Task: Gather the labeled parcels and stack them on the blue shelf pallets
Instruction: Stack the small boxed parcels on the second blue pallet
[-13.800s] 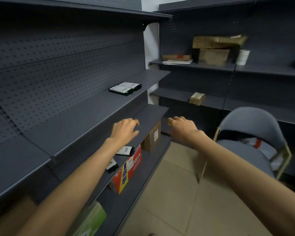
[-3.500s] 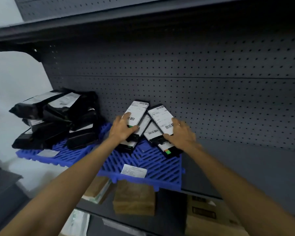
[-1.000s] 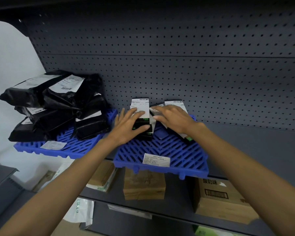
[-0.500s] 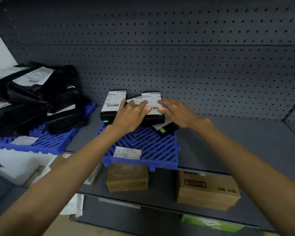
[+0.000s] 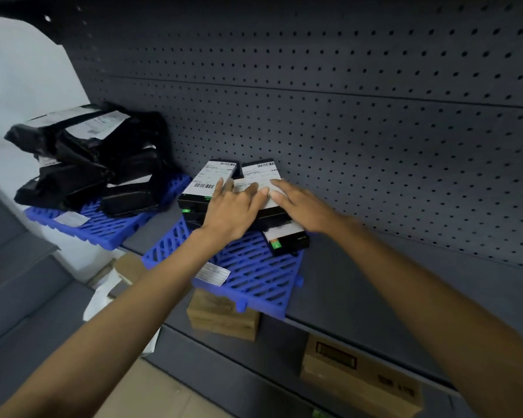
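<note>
We are pressing both flat, unclenched grips, left hand [image 5: 233,211] and right hand [image 5: 302,206], onto boxed parcels [image 5: 254,188] running lengthwise toward the pegboard [image 5: 375,131].

A dark grey pegboard back panel [image 5: 375,110] is seen behind the shelf, with a horizontal seam across it. On the lower shelf [image 5: 284,354], a brown cardboard box [image 5: 222,316] is set beneath the upper shelf's edge, and a larger cardboard box [image 5: 360,377] with a dark printed mark (unreadable) is placed well to its right. A white bag or sheet [image 5: 103,300] and a flat brown carton [image 5: 130,265] are found further left on the same level. A white wall [image 5: 21,73] is visible at far left, and tiled floor [image 5: 163,396] is shown below.
</note>
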Motion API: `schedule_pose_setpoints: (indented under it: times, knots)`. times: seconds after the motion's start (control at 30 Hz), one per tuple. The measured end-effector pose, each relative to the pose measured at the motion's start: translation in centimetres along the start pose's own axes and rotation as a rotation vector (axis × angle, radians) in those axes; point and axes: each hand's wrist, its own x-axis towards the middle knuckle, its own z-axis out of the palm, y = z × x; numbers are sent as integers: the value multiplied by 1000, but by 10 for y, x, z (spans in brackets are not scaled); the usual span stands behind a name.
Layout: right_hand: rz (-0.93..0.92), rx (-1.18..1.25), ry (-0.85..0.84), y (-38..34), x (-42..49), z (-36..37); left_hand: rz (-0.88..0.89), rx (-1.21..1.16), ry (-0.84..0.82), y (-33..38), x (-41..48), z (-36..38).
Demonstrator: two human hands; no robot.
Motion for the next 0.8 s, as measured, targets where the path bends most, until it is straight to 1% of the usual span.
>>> schedule_pose_setpoints:
  times: [0.17,0.23,0.27,0.33,0.37,0.43,0.5,0.6,0.7,0.8]
  knots:
    - [-15,35,-86,6,19,7,-69,-15,-42,3,-10,-4]
    - [-7,51,-104,10,23,6,-114,-102,15,5,-15,-3]
    - [-13,57,-104,13,23,5,-143,-143,90,7,-18,-1]
    - [-64,55,-95,19,21,2,-170,-135,224,10,-27,4]
    - [-97,51,-96,22,20,1,-170,-127,230,11,-31,7]
    - [-143,48,-118,26,17,0,-161,-158,161,14,-35,14]
    - [-156,71,-141,27,17,1,-154,-297,93,15,-31,20]
    - [-170,170,-155,21,19,3,-135,-597,96,15,-23,25]
    - [-149,180,-145,16,19,5,-153,-744,115,17,-21,29]
    - [-150,170,-130,14,17,4,-183,-813,138,20,-24,28]
